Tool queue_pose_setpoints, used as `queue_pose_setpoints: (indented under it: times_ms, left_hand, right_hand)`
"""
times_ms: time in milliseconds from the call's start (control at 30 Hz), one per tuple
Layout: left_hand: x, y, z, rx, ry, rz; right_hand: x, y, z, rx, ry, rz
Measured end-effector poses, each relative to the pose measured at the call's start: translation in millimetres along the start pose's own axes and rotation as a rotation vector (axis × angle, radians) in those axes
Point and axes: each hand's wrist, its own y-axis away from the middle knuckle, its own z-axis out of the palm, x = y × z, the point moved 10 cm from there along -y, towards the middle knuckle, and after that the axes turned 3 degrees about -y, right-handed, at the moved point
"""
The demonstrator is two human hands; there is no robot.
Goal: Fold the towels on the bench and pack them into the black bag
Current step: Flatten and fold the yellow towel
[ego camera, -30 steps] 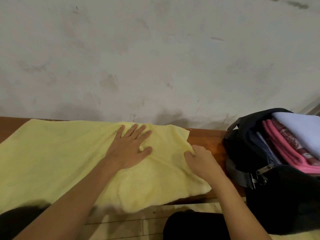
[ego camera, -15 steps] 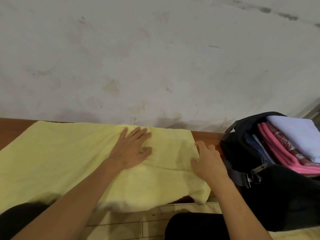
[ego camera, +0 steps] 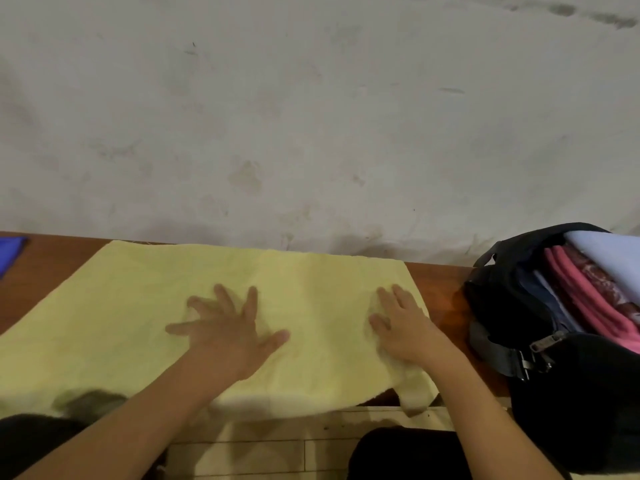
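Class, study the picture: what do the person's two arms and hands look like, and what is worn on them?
Both forearms are bare, with no sleeves in view. The left hand and right hand wear no gloves, and no rings, watch or bands can be made out. The left hand's fingers look motion-blurred.

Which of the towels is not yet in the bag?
The yellow towel: it lies spread on the bench under both hands, while the pink and white ones sit folded inside the black bag.
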Motion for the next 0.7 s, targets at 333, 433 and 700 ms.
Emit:
queue_pose_setpoints:
  times_ms: [333, 433, 700]
  left_hand:
    - [-3, -64, -11, 0.153, 0.145, 0.17]
    - [-4, -69, -18, 0.223, 0.145, 0.244]
    - [66, 46, -53, 0.574, 0.287, 0.822]
  right_hand:
    - [6, -6, 9, 0.145, 0.09, -0.002]
    - [1, -4, 5, 0.196, 0.08, -0.1]
    - [-17, 2, -14, 0.345, -0.008, -0.18]
